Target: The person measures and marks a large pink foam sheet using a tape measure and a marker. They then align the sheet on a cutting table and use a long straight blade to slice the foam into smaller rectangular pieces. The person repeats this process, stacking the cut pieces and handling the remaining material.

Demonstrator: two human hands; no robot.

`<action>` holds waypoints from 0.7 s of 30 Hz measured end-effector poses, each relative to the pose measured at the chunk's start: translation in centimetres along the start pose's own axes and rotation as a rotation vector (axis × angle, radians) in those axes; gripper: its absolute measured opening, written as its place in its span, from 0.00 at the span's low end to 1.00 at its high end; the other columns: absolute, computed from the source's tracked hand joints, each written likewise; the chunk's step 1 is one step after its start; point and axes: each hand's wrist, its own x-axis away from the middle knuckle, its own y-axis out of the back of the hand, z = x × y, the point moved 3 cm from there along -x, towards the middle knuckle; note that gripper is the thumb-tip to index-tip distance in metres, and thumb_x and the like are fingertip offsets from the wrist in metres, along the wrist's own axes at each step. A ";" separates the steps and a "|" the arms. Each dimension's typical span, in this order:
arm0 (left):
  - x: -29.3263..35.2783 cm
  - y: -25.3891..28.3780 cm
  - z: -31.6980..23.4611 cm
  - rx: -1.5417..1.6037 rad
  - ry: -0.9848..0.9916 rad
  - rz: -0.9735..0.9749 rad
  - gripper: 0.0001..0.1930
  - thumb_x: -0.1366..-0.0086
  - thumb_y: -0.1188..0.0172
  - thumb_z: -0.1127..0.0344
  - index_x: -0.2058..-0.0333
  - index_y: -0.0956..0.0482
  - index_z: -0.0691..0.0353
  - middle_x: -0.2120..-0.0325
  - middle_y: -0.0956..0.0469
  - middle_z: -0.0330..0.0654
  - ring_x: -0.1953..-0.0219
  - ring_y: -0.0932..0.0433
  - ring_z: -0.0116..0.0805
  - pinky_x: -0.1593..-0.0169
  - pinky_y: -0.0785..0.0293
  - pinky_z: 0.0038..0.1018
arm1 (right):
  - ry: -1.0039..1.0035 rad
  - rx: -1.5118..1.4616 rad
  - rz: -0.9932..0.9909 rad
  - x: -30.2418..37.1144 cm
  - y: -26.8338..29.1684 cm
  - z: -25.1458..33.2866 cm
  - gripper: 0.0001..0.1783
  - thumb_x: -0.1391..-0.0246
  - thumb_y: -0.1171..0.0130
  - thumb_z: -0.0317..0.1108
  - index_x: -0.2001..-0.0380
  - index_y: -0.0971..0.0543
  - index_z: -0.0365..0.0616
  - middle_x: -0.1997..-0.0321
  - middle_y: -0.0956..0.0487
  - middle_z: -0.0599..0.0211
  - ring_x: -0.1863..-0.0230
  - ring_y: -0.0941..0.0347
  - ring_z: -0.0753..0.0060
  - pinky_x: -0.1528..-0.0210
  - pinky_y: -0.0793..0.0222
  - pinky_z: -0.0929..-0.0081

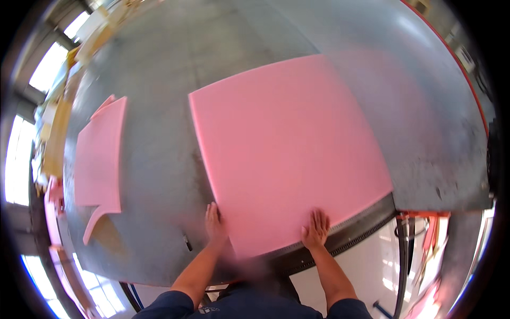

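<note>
Positioning is in hand: a large pink foam sheet (287,154) is pressed flat on the grey metal table (159,159) by the left hand (214,224) and right hand (316,229), fingers spread at its near edge. Even pushing from both palms is likely called for next.

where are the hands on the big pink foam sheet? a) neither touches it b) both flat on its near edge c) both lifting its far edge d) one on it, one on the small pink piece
b: the left hand and right hand lie flat on the near edge of the foam sheet, which rests on the table.
</note>
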 end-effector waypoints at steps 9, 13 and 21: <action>0.0 2.3 -0.7 0.077 -0.054 0.002 0.27 0.29 0.52 0.57 0.36 0.33 0.65 0.34 0.34 0.51 0.30 0.39 0.54 0.29 0.46 0.49 | 0.071 0.075 -0.017 -0.5 0.0 0.9 0.38 0.43 0.50 0.48 0.33 0.34 0.37 0.27 0.37 0.48 0.25 0.48 0.40 0.25 0.62 0.39; -0.3 2.7 -1.0 0.086 -0.065 -0.004 0.27 0.29 0.53 0.56 0.37 0.31 0.65 0.34 0.33 0.52 0.30 0.39 0.54 0.30 0.45 0.48 | 0.067 0.116 -0.026 0.0 -0.4 0.8 0.38 0.43 0.50 0.47 0.33 0.34 0.37 0.27 0.38 0.48 0.25 0.48 0.39 0.25 0.61 0.38; 0.0 2.2 -0.5 0.002 -0.061 -0.022 0.27 0.26 0.57 0.52 0.39 0.28 0.68 0.36 0.30 0.52 0.31 0.37 0.56 0.30 0.46 0.49 | 0.035 0.066 0.031 -1.2 0.6 1.4 0.38 0.45 0.48 0.47 0.33 0.33 0.40 0.26 0.39 0.52 0.25 0.48 0.42 0.26 0.59 0.40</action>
